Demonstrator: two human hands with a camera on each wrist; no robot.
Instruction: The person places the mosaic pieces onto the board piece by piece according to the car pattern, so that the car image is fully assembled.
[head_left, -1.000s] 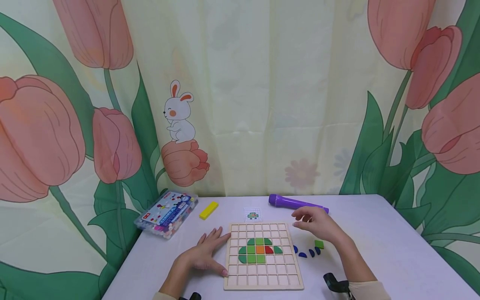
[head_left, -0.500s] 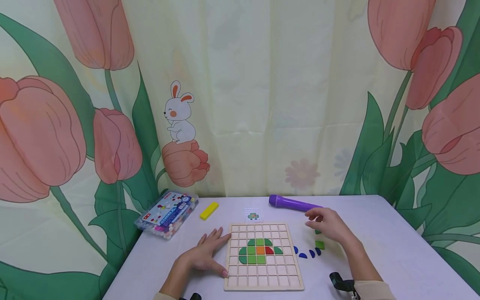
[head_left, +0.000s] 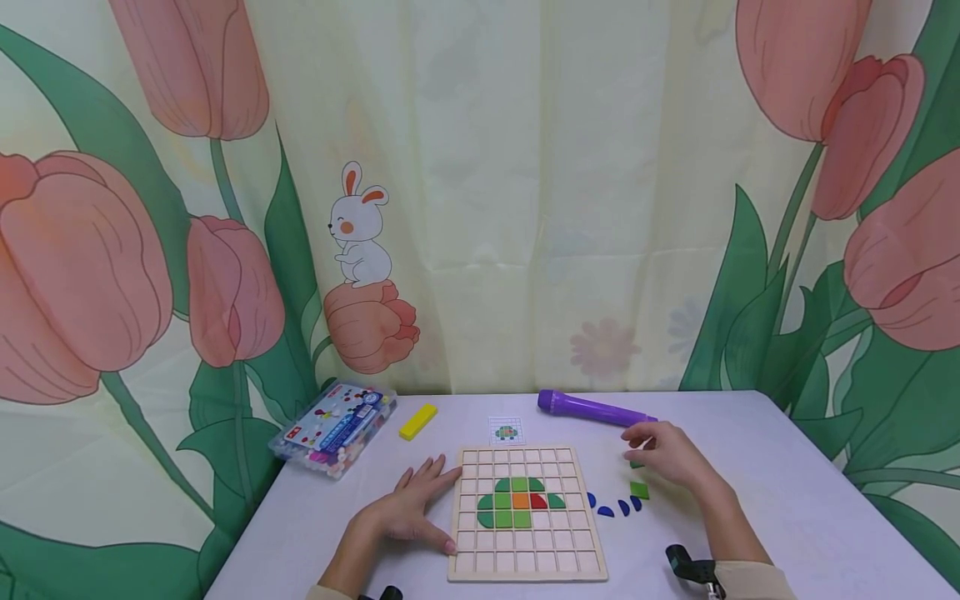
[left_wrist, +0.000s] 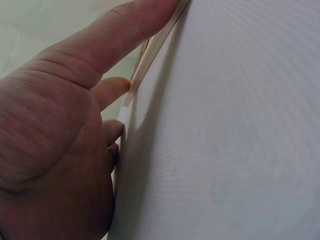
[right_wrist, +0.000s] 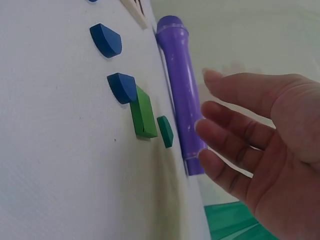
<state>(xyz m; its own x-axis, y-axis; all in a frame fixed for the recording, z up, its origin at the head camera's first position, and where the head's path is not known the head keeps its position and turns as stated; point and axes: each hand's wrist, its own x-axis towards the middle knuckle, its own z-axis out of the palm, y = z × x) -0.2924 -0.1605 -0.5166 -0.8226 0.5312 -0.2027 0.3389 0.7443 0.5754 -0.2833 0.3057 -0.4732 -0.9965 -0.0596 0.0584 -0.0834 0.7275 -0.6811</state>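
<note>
My left hand [head_left: 408, 507] lies with spread fingers beside a wooden grid board [head_left: 525, 540], its thumb and index finger touching the left edge. Several tiles sit in the board: green squares [head_left: 522, 518], dark green rounded pieces [head_left: 485, 517], an orange square [head_left: 521, 500] and a red rounded piece [head_left: 537, 500]. My right hand [head_left: 666, 454] hovers over the table right of the board, fingers loosely bent and holding nothing. Below its fingertips lies a dark green rounded tile [right_wrist: 165, 131]. Close by are a loose green square tile [head_left: 639, 490] and several blue rounded tiles [head_left: 606, 512].
Behind the right hand lies a purple microphone-shaped object [head_left: 592, 407]. A small pattern card [head_left: 506, 430] is just beyond the board. Farther left are a yellow block [head_left: 417, 422] and a clear plastic box [head_left: 333, 429] with a printed lid. A tulip-print curtain [head_left: 487, 208] hangs behind the table.
My right hand has moved rightward and slightly nearer, away from the board, to above the dark green tile. The left hand and the tiles on the board stay as they were.
</note>
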